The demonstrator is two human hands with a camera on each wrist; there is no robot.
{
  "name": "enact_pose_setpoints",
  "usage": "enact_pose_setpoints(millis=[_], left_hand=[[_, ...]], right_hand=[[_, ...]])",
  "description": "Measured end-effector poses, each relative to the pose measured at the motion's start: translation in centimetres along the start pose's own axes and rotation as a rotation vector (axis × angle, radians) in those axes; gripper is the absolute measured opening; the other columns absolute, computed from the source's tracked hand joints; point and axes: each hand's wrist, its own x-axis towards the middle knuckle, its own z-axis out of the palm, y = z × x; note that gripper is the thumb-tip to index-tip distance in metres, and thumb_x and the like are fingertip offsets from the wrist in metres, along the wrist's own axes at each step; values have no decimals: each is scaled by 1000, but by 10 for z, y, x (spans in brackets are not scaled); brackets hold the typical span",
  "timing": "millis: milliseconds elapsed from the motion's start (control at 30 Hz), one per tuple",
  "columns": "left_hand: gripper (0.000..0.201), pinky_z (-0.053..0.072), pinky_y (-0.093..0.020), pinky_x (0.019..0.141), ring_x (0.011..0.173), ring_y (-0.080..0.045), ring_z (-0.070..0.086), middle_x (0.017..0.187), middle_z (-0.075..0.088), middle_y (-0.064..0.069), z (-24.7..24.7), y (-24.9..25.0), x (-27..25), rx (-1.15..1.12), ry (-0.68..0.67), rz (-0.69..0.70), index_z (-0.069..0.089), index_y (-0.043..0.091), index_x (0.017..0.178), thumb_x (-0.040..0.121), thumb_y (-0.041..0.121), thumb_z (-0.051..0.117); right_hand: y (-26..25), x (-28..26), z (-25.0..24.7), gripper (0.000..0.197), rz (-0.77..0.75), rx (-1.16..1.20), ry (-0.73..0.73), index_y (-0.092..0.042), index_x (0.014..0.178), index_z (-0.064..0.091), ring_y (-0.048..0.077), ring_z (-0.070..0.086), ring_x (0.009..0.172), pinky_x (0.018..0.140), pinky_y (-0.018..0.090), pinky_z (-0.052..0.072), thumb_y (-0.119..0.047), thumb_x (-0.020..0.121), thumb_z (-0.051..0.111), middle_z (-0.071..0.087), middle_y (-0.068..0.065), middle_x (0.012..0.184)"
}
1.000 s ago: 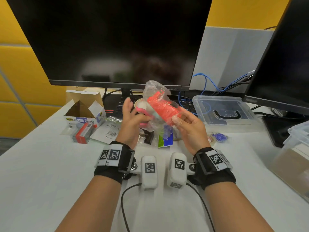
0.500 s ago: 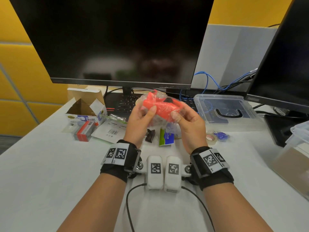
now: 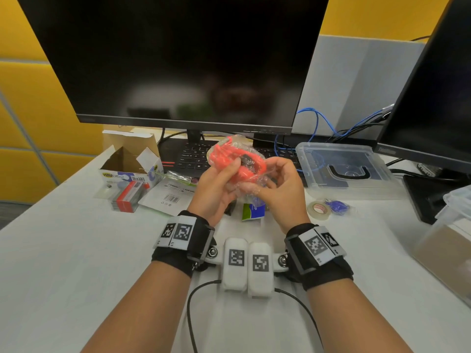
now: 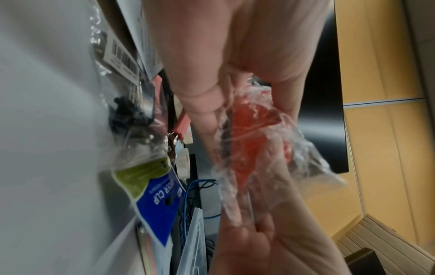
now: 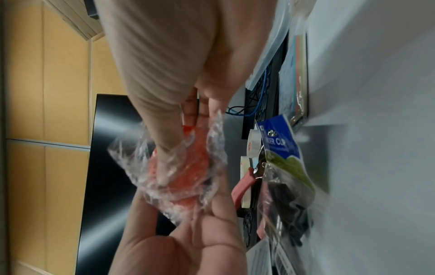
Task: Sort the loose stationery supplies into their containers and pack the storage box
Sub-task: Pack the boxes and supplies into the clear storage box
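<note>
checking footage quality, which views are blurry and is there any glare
Head view: sharp at the hands, dim reflections on the monitor, edges bowed by the wide lens. Left wrist: desk items smeared, the bag soft. Right wrist: similar smear, a bright streak on the monitor.

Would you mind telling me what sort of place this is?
Most likely an office workstation: a white desk with a large dark monitor, a black keyboard beneath it and yellow wall panels behind.
</note>
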Motion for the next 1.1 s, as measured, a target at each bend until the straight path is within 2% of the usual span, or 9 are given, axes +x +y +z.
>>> enact_pose_setpoints(millis=[133, 233, 333, 433, 567, 667, 833, 967, 1100], left_hand=[[30, 56, -35, 77, 87, -21, 69, 101, 70, -13, -5, -1, 2, -64, 82, -39, 55, 3, 121, 96, 18, 49], [35, 52, -42, 89, 95, -23, 67, 109, 67, -15, -6, -1, 2, -95, 115, -73, 51, 3, 126, 96, 21, 49], [35, 53, -41, 90, 104, -25, 65, 114, 67, -15, -7, -2, 3, -79, 118, -76, 51, 5, 128, 96, 20, 50], [31, 57, -34, 82, 101, -26, 66, 112, 67, -17, -5, -3, 1, -30, 71, -64, 54, 4, 124, 96, 17, 48], [31, 55, -35, 84, 100, -29, 64, 115, 64, -23, -4, -3, 0, -58, 61, -47, 54, 1, 123, 97, 17, 47], [31, 55, -38, 86, 100, -28, 64, 117, 63, -22, -3, -3, -1, -122, 76, -39, 56, 2, 122, 98, 19, 46], [31, 55, -35, 86, 100, -24, 66, 116, 65, -18, -2, -1, -2, -196, 38, -26, 57, 5, 119, 99, 24, 42], [38, 49, -44, 95, 110, -25, 62, 119, 65, -13, -4, 0, -5, -172, -69, -100, 59, 15, 117, 100, 38, 34], [38, 54, -44, 88, 113, -32, 60, 123, 61, -18, -6, 0, -7, -274, -135, -139, 57, 10, 120, 92, 33, 45]], right_hand=[[-1, 1, -2, 44, 27, -61, -66, -17, 107, 59, 15, 59, 105, 96, 35, 50, -3, 68, 74, 61, 5, 110], [-1, 4, -3, 28, -9, -132, 131, -26, 90, 65, 20, 57, 102, 92, 37, 50, -21, 64, 56, 55, 4, 107], [-5, 5, -2, 19, -61, -157, 268, -35, 89, 56, 23, 50, 109, 93, 28, 45, -29, 70, 56, 43, -12, 105], [-10, 4, 3, 50, -83, -310, 89, -39, 118, 45, 10, 41, 121, 100, 28, 42, -54, 74, 63, 36, -15, 123], [-4, 3, 1, 84, 72, -392, -243, -28, 146, 24, 5, 45, 122, 98, 19, 42, -35, 78, 73, 43, -6, 138], [-3, 2, -2, 69, 101, -352, -202, -29, 135, 42, 6, 57, 104, 85, 14, 48, -22, 76, 76, 60, -8, 115], [-2, 4, -2, 30, 111, -321, -72, -20, 101, 65, 26, 68, 84, 79, 43, 56, -13, 74, 77, 70, 10, 92], [-2, 6, -6, 28, 120, -200, -30, -19, 96, 61, 18, 68, 75, 73, 33, 57, -8, 74, 76, 69, 5, 82], [-4, 4, -10, 26, 99, -168, -14, -20, 86, 56, 13, 66, 68, 68, 28, 56, -5, 75, 74, 69, 4, 76]])
